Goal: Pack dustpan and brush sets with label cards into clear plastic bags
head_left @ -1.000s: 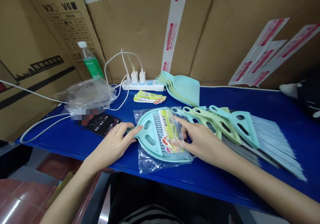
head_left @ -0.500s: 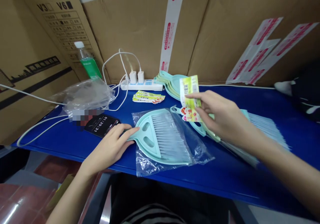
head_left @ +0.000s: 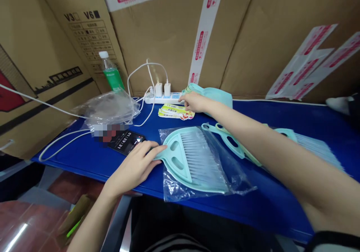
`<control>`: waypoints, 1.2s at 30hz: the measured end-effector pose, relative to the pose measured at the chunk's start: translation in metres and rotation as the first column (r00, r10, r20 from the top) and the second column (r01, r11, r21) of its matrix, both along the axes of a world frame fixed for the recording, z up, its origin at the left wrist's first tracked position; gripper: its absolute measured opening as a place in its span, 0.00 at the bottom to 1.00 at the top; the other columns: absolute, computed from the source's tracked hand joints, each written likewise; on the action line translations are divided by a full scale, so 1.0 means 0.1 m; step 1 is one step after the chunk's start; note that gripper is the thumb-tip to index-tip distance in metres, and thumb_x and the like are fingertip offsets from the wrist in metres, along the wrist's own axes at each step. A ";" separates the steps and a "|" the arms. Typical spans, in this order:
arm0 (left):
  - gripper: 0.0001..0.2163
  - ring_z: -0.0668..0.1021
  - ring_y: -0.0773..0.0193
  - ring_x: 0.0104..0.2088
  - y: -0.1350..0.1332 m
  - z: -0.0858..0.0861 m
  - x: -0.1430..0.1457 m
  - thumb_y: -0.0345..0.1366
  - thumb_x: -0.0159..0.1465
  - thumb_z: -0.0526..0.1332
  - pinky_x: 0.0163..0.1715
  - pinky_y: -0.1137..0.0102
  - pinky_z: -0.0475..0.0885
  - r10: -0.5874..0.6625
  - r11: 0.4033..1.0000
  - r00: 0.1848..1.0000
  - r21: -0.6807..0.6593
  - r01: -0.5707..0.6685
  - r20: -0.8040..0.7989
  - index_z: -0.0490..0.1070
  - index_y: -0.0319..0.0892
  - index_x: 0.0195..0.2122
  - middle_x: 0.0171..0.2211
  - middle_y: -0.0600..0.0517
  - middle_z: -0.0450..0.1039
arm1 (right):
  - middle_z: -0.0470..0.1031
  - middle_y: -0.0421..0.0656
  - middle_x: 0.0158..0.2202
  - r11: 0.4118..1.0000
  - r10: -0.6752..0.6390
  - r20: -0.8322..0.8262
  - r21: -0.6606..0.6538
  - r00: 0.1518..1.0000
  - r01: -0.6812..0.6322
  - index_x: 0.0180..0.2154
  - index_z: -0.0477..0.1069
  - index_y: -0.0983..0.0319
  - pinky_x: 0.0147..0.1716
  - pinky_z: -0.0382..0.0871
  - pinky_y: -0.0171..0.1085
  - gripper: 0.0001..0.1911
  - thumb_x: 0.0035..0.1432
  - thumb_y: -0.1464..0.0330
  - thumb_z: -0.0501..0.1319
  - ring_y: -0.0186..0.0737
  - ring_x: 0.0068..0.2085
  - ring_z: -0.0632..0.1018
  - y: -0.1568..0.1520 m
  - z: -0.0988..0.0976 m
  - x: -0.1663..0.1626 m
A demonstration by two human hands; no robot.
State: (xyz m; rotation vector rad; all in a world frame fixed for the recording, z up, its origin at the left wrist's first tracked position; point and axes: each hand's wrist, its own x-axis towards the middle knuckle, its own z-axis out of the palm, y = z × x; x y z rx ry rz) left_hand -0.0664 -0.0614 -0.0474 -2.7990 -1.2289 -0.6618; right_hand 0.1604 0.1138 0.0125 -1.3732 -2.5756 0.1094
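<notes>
A teal dustpan with a brush nested in it lies in a clear plastic bag at the front of the blue table. My left hand lies curled on the set's handle at the bag's mouth, index finger along it. My right hand reaches across to the back, fingers curled down on a small pile of printed label cards.
A stack of teal and green dustpans sits behind the cards. Loose brushes lie under my right forearm. A phone showing a timer, a heap of clear bags, a power strip and a green bottle stand left. Cardboard boxes wall the back.
My right hand lifted a label card off the bagged set and carried it back to the card pile. The left hand stayed on the handle.
</notes>
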 end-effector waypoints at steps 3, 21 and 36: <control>0.15 0.73 0.58 0.48 0.00 0.01 -0.01 0.34 0.70 0.50 0.48 0.61 0.72 -0.012 1.000 1.000 -0.001 0.012 -0.006 0.63 0.44 0.58 0.48 0.45 0.70 | 0.75 0.50 0.39 0.997 -0.029 -0.018 0.065 0.999 0.031 0.34 0.73 0.64 0.39 0.66 0.42 0.15 0.47 0.84 0.58 0.49 0.43 0.76 -0.15 0.04 0.00; 0.16 0.72 0.62 0.44 -0.01 0.06 -0.01 0.26 0.69 0.51 0.43 0.67 0.71 -0.022 0.988 1.000 0.154 0.020 0.010 0.66 0.47 0.55 0.47 0.47 0.67 | 0.70 0.38 0.24 0.769 -0.290 -0.569 -0.617 0.769 -0.166 0.54 0.63 0.66 0.18 0.68 0.34 0.20 0.63 0.63 0.52 0.33 0.21 0.72 -1.41 -0.37 0.75; 0.14 0.72 0.56 0.49 -0.08 0.16 0.19 0.28 0.64 0.60 0.47 0.61 0.70 -0.081 0.892 0.992 0.437 0.116 -0.096 0.71 0.49 0.49 0.48 0.47 0.74 | 0.72 0.51 0.55 0.634 -0.500 -0.770 -0.637 0.396 -0.438 0.64 0.50 0.56 0.34 0.76 0.39 0.48 0.46 0.59 0.71 0.43 0.42 0.79 -1.42 -0.49 0.70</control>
